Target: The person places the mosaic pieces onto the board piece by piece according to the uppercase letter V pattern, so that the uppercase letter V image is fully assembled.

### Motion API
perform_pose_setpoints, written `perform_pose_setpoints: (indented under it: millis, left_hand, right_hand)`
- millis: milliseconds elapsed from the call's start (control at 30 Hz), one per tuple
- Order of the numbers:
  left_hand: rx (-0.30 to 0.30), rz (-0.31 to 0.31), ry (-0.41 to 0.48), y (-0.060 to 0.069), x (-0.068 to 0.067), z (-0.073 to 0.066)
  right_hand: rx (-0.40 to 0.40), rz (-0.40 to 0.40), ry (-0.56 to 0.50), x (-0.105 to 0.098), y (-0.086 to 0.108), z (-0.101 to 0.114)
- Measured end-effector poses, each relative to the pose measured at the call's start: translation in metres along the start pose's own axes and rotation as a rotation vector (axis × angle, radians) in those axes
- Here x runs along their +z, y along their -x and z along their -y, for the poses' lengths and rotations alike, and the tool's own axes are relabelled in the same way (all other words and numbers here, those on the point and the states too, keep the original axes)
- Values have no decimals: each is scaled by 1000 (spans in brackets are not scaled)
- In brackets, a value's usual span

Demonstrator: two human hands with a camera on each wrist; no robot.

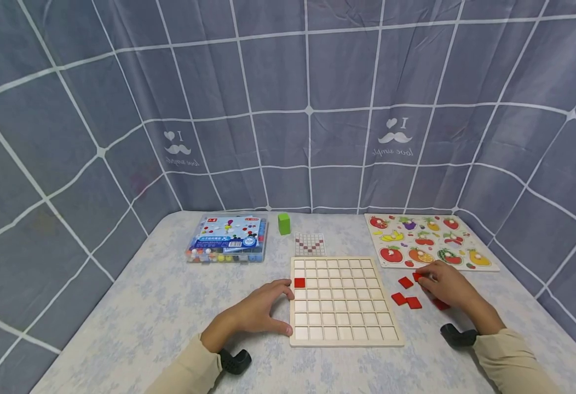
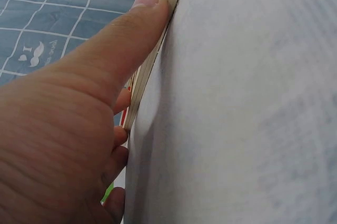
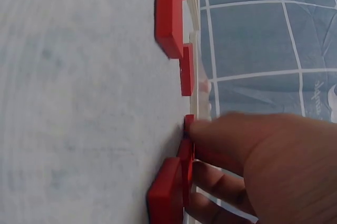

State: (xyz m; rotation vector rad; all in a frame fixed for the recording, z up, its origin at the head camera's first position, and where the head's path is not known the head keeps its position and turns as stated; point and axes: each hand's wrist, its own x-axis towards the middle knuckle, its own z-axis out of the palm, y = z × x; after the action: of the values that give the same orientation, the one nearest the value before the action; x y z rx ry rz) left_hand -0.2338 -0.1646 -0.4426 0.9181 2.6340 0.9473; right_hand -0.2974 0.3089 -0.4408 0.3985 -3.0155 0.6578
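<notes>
A wooden grid board (image 1: 347,346) lies on the table with one red tile (image 1: 299,283) in a cell of its left column. My left hand (image 1: 258,311) rests against the board's left edge, thumb and fingertips spread along it; the left wrist view shows the thumb of that hand (image 2: 79,103) on the board's side (image 2: 141,81). To the right of the board, my right hand (image 1: 449,285) pinches a red tile (image 1: 416,276) at table level. Around it lie several loose red tiles (image 1: 414,302). The right wrist view has the hand (image 3: 284,155) partly covering tiles (image 3: 167,192).
Behind the board is a small pattern card (image 1: 310,244) with a V of dark squares, and a green block (image 1: 284,224). A clear case of coloured pieces (image 1: 228,239) stands at the back left. A fruit puzzle board (image 1: 428,241) lies back right, near the curtain.
</notes>
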Motion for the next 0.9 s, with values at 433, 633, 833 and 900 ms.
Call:
perform_pose_setpoints:
  millis: [433,633,833,900]
  left_hand:
    - [21,-3,-9,0,-1,1]
    - [20,-10,0,0,-2,0]
    - [10,-5,10,0,-1,-1]
    - [7,-3,13,0,-1,-1]
  right_hand:
    - [71,-28,-16,3,-2,-1]
    - [41,-30,-4,2,-1,0]
    - [41,-21,7,2,1,1]
    - [41,-20,13,2,1,1]
